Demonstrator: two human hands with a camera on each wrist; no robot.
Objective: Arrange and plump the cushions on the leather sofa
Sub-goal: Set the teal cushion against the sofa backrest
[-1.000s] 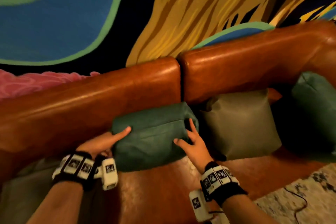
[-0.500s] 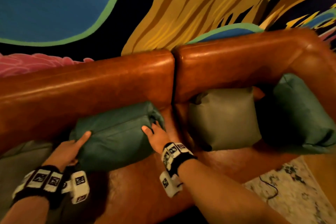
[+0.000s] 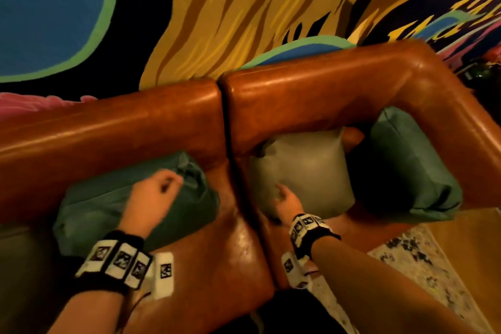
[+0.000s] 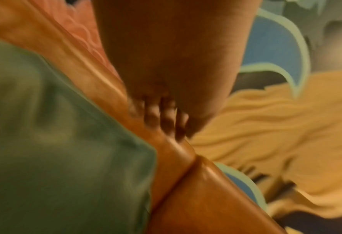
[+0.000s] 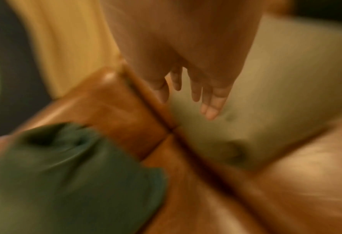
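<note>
Head view: a brown leather sofa (image 3: 168, 116) along a painted wall (image 3: 244, 8), holding three cushions in a row. A dark green cushion (image 3: 103, 203) lies slumped on the left seat against the backrest, likely awaiting plumping; the left hand (image 3: 151, 198) hangs over its right half with fingers curled, and whether they pinch the fabric cannot be told. An olive cushion (image 3: 311, 165) stands leaned against the backrest of the right seat, propped there for display; the right hand (image 3: 284, 200) is at its lower left face, fingers loose, seemingly reaching to handle it next. A second green cushion (image 3: 406, 160) fills the far right corner beside the armrest. A patterned rug (image 3: 406, 266) lies on the floor below. Left wrist view, blurred: fingers (image 4: 156, 114) bent inward, with green cushion (image 4: 55, 142) at left; no cloth is seen between them. Right wrist view, blurred: fingers (image 5: 212, 102) nearly straight, spread, close over the olive cushion (image 5: 286, 79), nothing clasped.
</note>
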